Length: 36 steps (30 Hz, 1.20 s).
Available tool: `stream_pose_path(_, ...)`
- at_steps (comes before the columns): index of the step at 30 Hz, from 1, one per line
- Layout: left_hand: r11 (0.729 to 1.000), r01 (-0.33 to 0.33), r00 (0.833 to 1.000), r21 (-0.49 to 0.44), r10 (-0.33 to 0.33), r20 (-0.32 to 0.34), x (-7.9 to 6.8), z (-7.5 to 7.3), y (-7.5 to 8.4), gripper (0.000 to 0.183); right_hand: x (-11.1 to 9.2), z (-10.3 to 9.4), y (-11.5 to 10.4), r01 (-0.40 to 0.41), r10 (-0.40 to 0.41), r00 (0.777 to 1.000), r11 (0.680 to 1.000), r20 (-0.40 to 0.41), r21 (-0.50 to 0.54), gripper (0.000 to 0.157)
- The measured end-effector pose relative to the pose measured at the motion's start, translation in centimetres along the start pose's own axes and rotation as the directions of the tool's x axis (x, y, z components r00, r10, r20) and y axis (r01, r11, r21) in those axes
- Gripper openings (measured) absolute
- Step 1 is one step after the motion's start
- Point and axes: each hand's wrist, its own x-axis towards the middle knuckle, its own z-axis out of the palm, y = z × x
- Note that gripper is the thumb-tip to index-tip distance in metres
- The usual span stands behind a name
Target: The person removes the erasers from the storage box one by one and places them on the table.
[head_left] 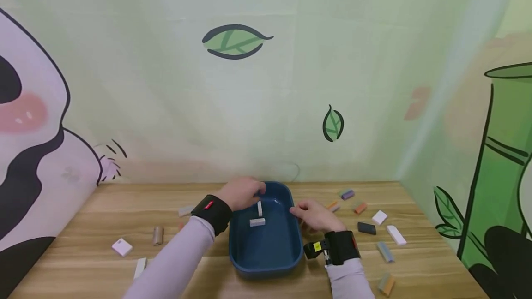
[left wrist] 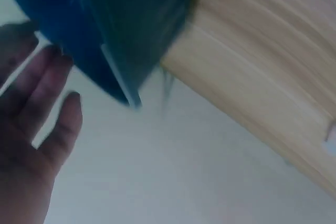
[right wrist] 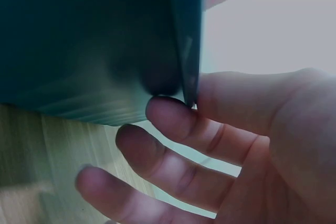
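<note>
A dark blue rectangular plastic bin [head_left: 268, 250] stands on the wooden table. Inside it lie two small whitish blocks, one lengthwise [head_left: 259, 208] and one crosswise [head_left: 257, 222]. My left hand [head_left: 241, 193] is over the bin's far left corner; in the left wrist view its fingers [left wrist: 65, 121] are loosely extended beside the bin wall, with nothing visible in them. On the right side, my right hand [head_left: 316, 216] pinches the bin's rim between thumb and index finger. The right wrist view shows its other fingers [right wrist: 142, 153] spread below the rim.
Several small blocks lie to the right, among them a black one [head_left: 366, 228], a white one [head_left: 396, 235] and a blue-grey one [head_left: 385, 252]. On the left are a brown block [head_left: 158, 236] and a white square [head_left: 122, 247]. A printed curtain [head_left: 266, 119] hangs behind the table.
</note>
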Motion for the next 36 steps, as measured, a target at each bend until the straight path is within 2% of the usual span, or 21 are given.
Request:
stream_pose_path(2, 1.000, 0.004, 0.998, -0.014, -0.003, 0.069, 0.5, 0.5, 0.6, 0.010, 0.0, 0.0, 0.0, -0.002, 0.002, 1.000, 1.000, -0.003, 0.003, 0.032)
stream_pose_path(4, 0.999, 0.040, 0.989, -0.022, -0.036, 0.145, 0.7, 0.8, 1.2, 0.007, 0.1, 0.0, -0.1, 0.000, 0.000, 1.000, 1.000, -0.004, 0.006, 0.032)
stream_pose_path(7, 0.994, 0.106, 0.969, 0.002, -0.103, 0.226, 0.6, 0.9, 2.3, 0.017, 0.2, 0.1, 0.0, 0.009, -0.009, 1.000, 1.000, 0.001, 0.006, 0.033)
stream_pose_path(10, 0.988, 0.155, 0.951, 0.014, -0.153, 0.268, 0.2, 0.7, 3.1, 0.024, 0.3, 0.1, 0.0, 0.019, -0.019, 1.000, 1.000, 0.002, 0.003, 0.032)
stream_pose_path(15, 0.982, 0.186, 0.937, -0.011, -0.174, 0.304, 0.0, 0.7, 3.6, 0.027, 0.4, -0.1, 0.1, 0.019, -0.019, 1.000, 1.000, -0.003, -0.003, 0.032)
stream_pose_path(23, 0.976, 0.217, 0.911, -0.018, -0.197, 0.362, 0.2, 1.8, 3.5, 0.025, 0.3, -0.4, 0.0, 0.011, -0.011, 1.000, 1.000, -0.003, -0.008, 0.030)
stream_pose_path(27, 0.977, 0.207, 0.909, -0.042, -0.176, 0.377, 0.1, 2.2, 3.3, 0.030, 0.2, -0.4, -0.1, 0.012, -0.012, 1.000, 1.000, -0.006, -0.005, 0.030)
stream_pose_path(33, 0.985, 0.168, 0.919, -0.027, -0.146, 0.367, -0.1, 2.8, 3.3, 0.027, 0.1, -0.2, 0.0, 0.023, -0.023, 1.000, 1.000, 0.001, 0.008, 0.031)
stream_pose_path(36, 0.982, 0.184, 0.915, -0.038, -0.157, 0.371, -0.3, 2.8, 3.4, 0.025, 0.1, -0.1, 0.1, 0.023, -0.023, 1.000, 1.000, -0.004, 0.009, 0.032)
